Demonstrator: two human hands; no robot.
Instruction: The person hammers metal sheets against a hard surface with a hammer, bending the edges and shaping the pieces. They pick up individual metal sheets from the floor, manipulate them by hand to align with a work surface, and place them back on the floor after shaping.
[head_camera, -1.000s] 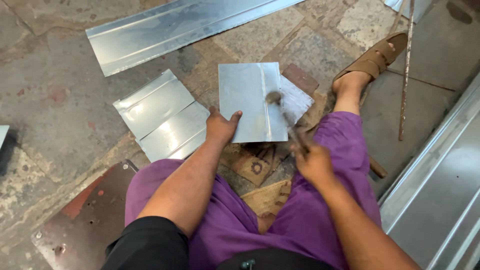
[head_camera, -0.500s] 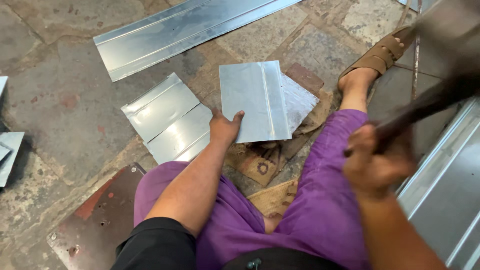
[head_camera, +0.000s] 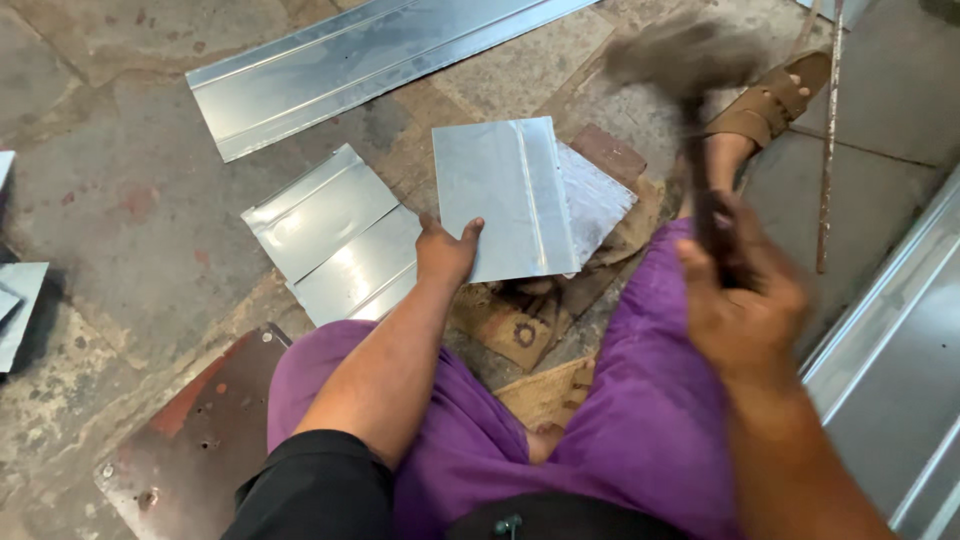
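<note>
I sit on the floor in purple trousers. My left hand (head_camera: 446, 250) presses on the near left corner of a small square sheet of shiny metal (head_camera: 505, 195) with a folded seam down its right side. That sheet lies on another metal piece (head_camera: 598, 195) over brown cardboard. My right hand (head_camera: 745, 300) is shut on the dark handle of a hammer (head_camera: 690, 90); its blurred head hangs above and to the right of the sheet.
Ribbed metal panels (head_camera: 335, 240) lie left of the sheet, and a long one (head_camera: 350, 65) at the back. A rusty plate (head_camera: 190, 430) sits near left. A thin rod (head_camera: 828, 140) and metal channel (head_camera: 900, 340) are on the right. My sandalled foot (head_camera: 765, 100) is beside the hammer.
The hammer was down on the sheet's seam a second ago; my right hand lifted it up and to the right, and it now swings, blurred, above the sheet. My left hand stayed put.
</note>
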